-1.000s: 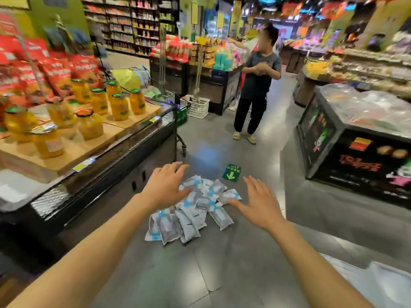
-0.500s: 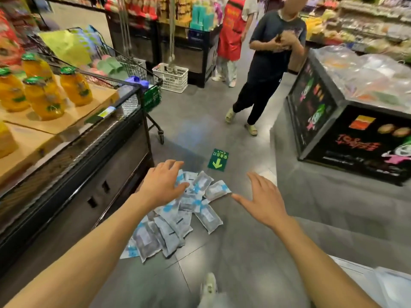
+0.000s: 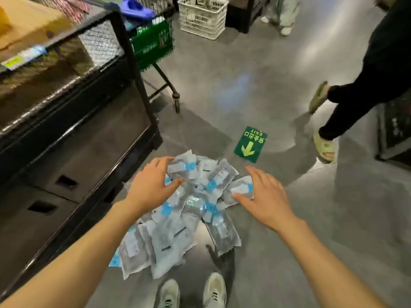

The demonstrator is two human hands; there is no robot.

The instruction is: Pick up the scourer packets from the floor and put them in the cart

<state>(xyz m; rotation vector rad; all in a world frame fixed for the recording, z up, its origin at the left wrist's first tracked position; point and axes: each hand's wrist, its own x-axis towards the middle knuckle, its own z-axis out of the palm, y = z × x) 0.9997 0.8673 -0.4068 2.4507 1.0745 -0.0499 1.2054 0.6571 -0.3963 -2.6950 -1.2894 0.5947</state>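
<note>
Scourer packets [image 3: 182, 218] lie in a messy pile on the floor, right in front of the person's shoes [image 3: 191, 292]. A sec ago both hands were up high over the pile — now they are way down at it. Left hand [image 3: 151, 187] has fingers spread, tips on the top packets. Right hand [image 3: 264, 196] is flat & open, thumb by a packet at the pile's edge. Hands are apart, nothing grabbed yet. Looks like a scoop comes next. Cart [image 3: 153, 41] waits past the black shelf — none in it so far.
</note>
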